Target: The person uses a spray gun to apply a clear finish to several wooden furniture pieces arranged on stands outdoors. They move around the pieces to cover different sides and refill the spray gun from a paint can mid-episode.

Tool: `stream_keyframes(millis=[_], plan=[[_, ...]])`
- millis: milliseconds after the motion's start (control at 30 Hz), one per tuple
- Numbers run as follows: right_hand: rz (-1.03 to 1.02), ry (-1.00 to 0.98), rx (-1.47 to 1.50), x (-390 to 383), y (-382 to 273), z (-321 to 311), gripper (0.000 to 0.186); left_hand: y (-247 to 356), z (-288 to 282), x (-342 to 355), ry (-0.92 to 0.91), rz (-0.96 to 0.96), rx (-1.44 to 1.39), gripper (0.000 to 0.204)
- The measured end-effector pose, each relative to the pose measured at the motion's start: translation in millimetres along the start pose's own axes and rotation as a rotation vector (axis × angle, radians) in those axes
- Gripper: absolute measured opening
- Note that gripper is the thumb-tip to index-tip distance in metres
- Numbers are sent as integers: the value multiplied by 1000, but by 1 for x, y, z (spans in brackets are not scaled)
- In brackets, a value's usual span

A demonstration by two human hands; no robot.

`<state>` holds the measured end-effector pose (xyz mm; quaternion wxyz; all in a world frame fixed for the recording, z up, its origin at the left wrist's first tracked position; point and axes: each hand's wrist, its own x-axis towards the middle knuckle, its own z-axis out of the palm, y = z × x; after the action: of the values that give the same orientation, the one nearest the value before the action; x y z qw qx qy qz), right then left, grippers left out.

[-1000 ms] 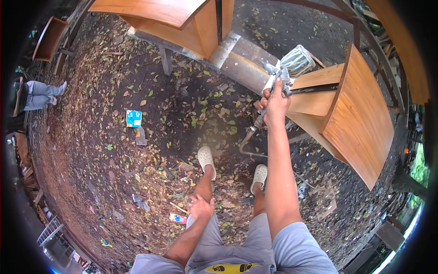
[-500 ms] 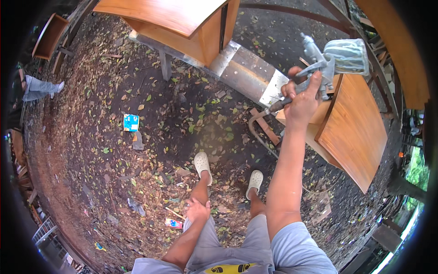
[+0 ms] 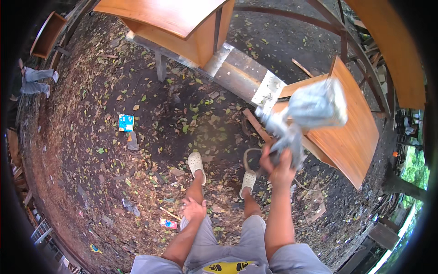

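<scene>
My right hand [image 3: 280, 171] grips a paint spray gun [image 3: 285, 141] by its handle, in front of my right leg. The gun is smeared by motion; its paint-streaked cup [image 3: 318, 102] points up and right, overlapping a varnished wooden cabinet piece [image 3: 353, 141]. A thin hose [image 3: 247, 157] loops below the gun near my right shoe. My left hand [image 3: 195, 210] lies over my left knee with its fingers apart, holding nothing.
A second varnished wooden piece [image 3: 200, 43] stands on a paint-stained bench [image 3: 239, 73] ahead. Leaves cover the dirt ground around a blue box [image 3: 126, 122] and a wood strip [image 3: 256, 125]. Another person's legs [image 3: 36, 81] show at far left.
My right hand has drawn the spray gun down and nearer to me, turning it. My left hand stays on my knee. The other person's legs have shifted at far left.
</scene>
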<state>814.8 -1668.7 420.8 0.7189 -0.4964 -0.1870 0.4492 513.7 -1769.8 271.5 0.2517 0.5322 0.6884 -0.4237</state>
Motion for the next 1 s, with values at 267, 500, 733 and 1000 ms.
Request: stream_keyframes(millis=[267, 500, 733, 1000], plan=[[203, 118, -356, -77, -26, 53, 26, -23, -32, 35, 75, 77, -162, 85], [-10, 392, -731, -95, -30, 82, 38, -92, -102, 75, 76, 168, -440, 81], [-346, 430, -1382, -116, -28, 116, 59, -189, -179, 148, 56, 483, -221, 34], [-334, 714, -1337, -46, 9, 180, 67, -178, -380, 279, 79, 704, -555, 22]])
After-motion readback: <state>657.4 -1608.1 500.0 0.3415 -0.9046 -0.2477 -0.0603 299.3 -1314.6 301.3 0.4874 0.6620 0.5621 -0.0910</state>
